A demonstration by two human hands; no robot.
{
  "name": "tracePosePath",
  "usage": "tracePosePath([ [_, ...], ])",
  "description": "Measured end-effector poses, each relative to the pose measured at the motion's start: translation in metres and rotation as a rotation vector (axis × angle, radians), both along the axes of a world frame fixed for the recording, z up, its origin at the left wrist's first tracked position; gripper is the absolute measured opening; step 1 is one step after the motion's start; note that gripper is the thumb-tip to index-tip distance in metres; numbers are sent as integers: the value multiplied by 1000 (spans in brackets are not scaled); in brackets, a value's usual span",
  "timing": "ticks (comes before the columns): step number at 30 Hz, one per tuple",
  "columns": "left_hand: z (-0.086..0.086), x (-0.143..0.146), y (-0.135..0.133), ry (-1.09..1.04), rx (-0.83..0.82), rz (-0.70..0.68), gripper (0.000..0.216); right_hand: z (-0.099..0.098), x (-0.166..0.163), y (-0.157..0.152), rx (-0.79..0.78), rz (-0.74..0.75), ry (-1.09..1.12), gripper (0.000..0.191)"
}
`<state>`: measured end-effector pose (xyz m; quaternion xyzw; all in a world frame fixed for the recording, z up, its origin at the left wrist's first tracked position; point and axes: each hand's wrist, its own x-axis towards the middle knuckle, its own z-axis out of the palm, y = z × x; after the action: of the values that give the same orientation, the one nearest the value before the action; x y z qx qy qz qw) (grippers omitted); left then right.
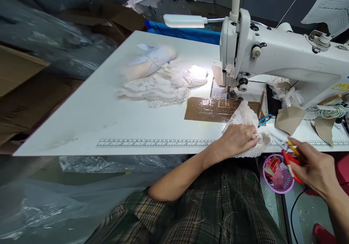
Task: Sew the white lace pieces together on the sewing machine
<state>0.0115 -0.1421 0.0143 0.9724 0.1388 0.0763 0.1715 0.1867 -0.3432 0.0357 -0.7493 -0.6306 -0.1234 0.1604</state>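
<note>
Left hand (pixel 240 139): closed, pinching lace fabric (pixel 243 116)
Right hand (pixel 317 166): wrapped round scissors (pixel 288 157) (blades (pixel 278 138) blurred, gap unclear)
Cutting care: hold fabric taut, blades clear of left hand

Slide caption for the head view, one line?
Left hand holds white lace near the sewing machine; right hand grips red-and-yellow scissors.

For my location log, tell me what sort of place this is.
Probably a sewing workshop: a white sewing machine stands on a table whose front edge carries a ruler scale, and the left hand grips lacy fabric.
</note>
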Motion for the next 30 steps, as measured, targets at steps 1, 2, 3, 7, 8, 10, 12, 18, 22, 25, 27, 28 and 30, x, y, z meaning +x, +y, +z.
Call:
tracePosePath([
  [1,0,0,0,-1,0,-4,18,-4,-6,3,-44,41,-53,39],
  [2,0,0,0,1,-4,-5,17,-7,-11,6,-76,61,-112,36],
  [3,0,0,0,6,-8,-5,15,-9,-14,8,-98,70,-160,35],
  [7,-1,1,0,0,4,1,14,-13,-14,9,-124,47,-204,35],
  [8,-2,1,0,-8,12,0,15,-14,-12,9,-123,39,-193,35],
  [10,-3,1,0,-20,23,-6,17,-14,-10,7,-119,31,-173,36],
  [12,-3,1,0,-22,22,-8,17,-14,-10,6,-126,31,-172,36],
  [18,0,1,-1,-1,-23,-18,16,-13,-12,6,-162,45,-211,35],
  [22,-2,1,-1,-27,-8,-12,15,-12,-10,6,-176,80,-160,36],
  [25,-4,1,-1,-33,7,-10,16,-7,-10,7,-210,69,-34,36],
  [27,-4,2,-1,-28,15,-14,17,-2,-13,10,-264,61,168,32],
  [28,-4,2,-1,-23,18,-14,17,1,-16,11,-313,61,303,29],
  [30,-3,1,-2,-14,17,-12,17,6,-23,15,-429,61,591,25],
])
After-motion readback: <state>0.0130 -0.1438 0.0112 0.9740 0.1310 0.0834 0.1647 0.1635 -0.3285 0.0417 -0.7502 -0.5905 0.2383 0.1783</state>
